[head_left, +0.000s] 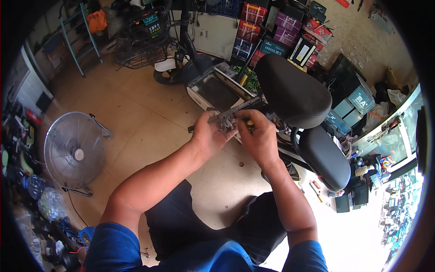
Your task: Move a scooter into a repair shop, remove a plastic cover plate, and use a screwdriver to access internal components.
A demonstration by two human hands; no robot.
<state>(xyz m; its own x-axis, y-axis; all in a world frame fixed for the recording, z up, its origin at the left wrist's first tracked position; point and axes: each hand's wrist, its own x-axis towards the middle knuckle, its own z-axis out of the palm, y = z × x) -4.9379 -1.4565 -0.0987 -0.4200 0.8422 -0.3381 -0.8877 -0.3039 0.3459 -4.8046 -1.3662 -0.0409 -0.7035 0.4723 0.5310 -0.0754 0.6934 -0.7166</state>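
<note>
My left hand (206, 135) is closed, palm turned up, around a long dark metal bar with a bracket (241, 107). Small silvery metal pieces (225, 122) lie at its fingers, too small to tell apart. Close beside them, my right hand (262, 139) has its fingers bent in a pinch. Something small and yellow (250, 122) shows between these fingers; its kind is unclear. Both hands are in front of an electric scooter, next to its dark front seat (294, 90) and its footboard (215, 88).
A round floor fan (78, 154) stands at the left. The scooter's rear seat (325, 158) is to my right, with tools (316, 190) on the floor beyond it. Stacked battery boxes (287, 27) line the back wall. A basket (145, 43) and a blue ladder (74, 41) stand farther off.
</note>
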